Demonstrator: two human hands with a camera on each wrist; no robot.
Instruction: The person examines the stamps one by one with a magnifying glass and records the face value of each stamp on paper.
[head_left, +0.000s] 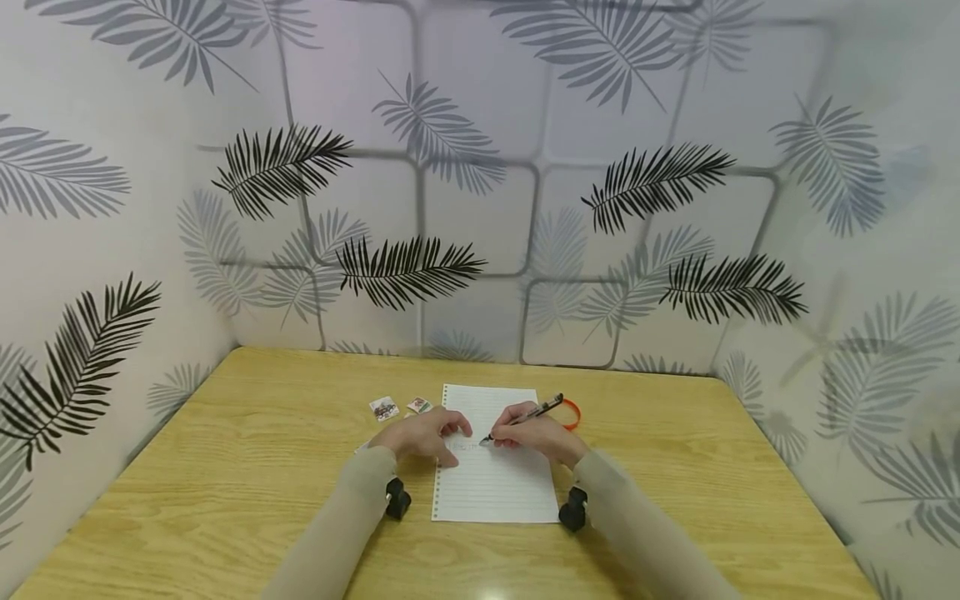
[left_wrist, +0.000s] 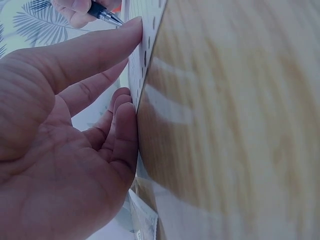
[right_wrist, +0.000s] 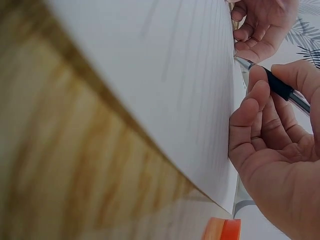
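Observation:
A ruled sheet of paper [head_left: 495, 492] with punched holes along its left edge lies on the wooden table. My right hand [head_left: 536, 432] pinches a pen [head_left: 546, 406] with a dark grip [right_wrist: 278, 84], its tip down at the paper. Faint writing [head_left: 461, 446] runs along a line just left of the tip. On the sheet's left edge rests my left hand [head_left: 426, 435], thumb and fingers spread apart and holding nothing. In the left wrist view its thumb [left_wrist: 100, 47] reaches onto the hole-punched margin.
Beside the left hand lie small picture cards, one [head_left: 384, 408] further left and another [head_left: 418, 405] near the sheet; the hand partly covers more. An orange ring-shaped band [head_left: 573, 414] sits behind the right hand. A patterned wall [head_left: 472, 317] rises behind the table [head_left: 300, 400].

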